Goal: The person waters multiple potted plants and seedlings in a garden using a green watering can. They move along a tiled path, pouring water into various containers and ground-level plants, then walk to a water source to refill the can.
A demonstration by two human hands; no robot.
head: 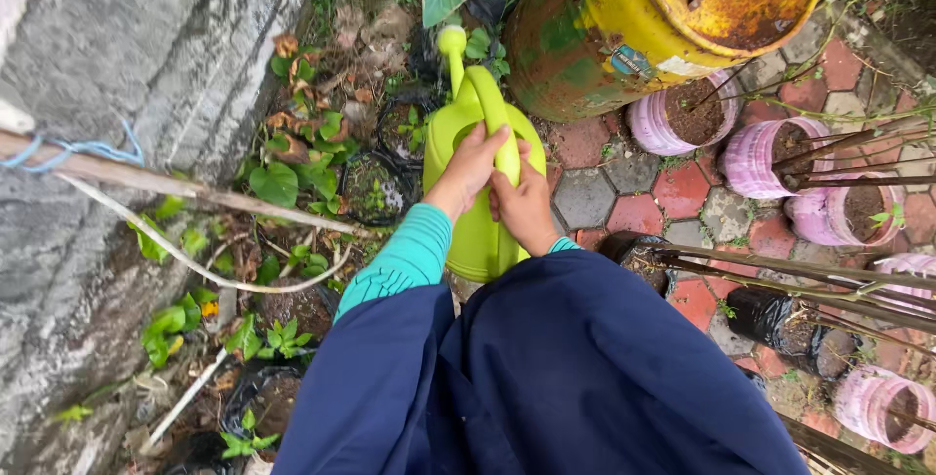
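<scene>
On the left we see a grey stone wall (146, 56) with one stick (175, 187) leaning across it, tied with blue string (88, 150). Beside it sit two black plant bags (375, 187) in the weeds. We hold one lime-green watering can (478, 212) over them, its spout pointing away from us. Our left hand (470, 168) wraps the can's top handle, and our right hand (525, 207) closes on the same handle just behind it, so both grips are closed on the can. Further right stands one rusty yellow drum (624, 26), then five pink pots (682, 119) on the red and grey paving (634, 192).
</scene>
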